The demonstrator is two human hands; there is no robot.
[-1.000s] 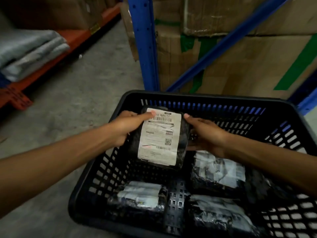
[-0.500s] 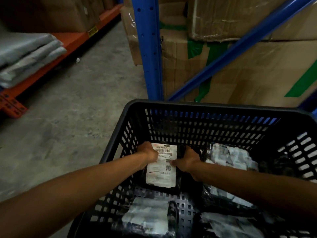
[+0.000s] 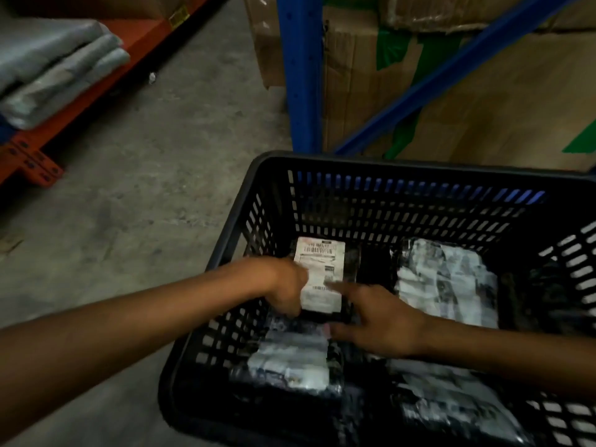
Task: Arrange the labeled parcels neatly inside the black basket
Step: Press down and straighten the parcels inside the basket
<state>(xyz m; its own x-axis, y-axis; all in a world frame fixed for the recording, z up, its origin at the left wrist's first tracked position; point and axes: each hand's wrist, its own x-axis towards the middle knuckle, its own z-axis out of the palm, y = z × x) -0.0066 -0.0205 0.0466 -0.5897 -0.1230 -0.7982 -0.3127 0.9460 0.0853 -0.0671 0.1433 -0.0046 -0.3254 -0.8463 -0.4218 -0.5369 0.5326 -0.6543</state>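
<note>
The black basket [image 3: 403, 166] stands on the floor below me. A black-wrapped labeled parcel [image 3: 322, 253] lies flat in its far left corner, white label up. My left hand [image 3: 283, 285] is curled against that parcel's near left edge, its fingertips hidden. Hovering just right of the parcel, my right hand [image 3: 380, 321] has its fingers spread, the index tip on the label. Three other parcels lie inside: one far right [image 3: 445, 279], one near left [image 3: 290, 362], one near right [image 3: 451, 404].
A blue rack upright [image 3: 300, 75] and a diagonal brace stand just behind the basket, with large cardboard boxes [image 3: 483, 108] beyond. An orange shelf [image 3: 138, 43] with grey folded bundles [image 3: 54, 69] runs along the left. Concrete floor [image 3: 145, 188] lies between.
The labeled parcel went from held up between both hands down to the basket's far left corner. My right hand has let go and pulled back with fingers spread.
</note>
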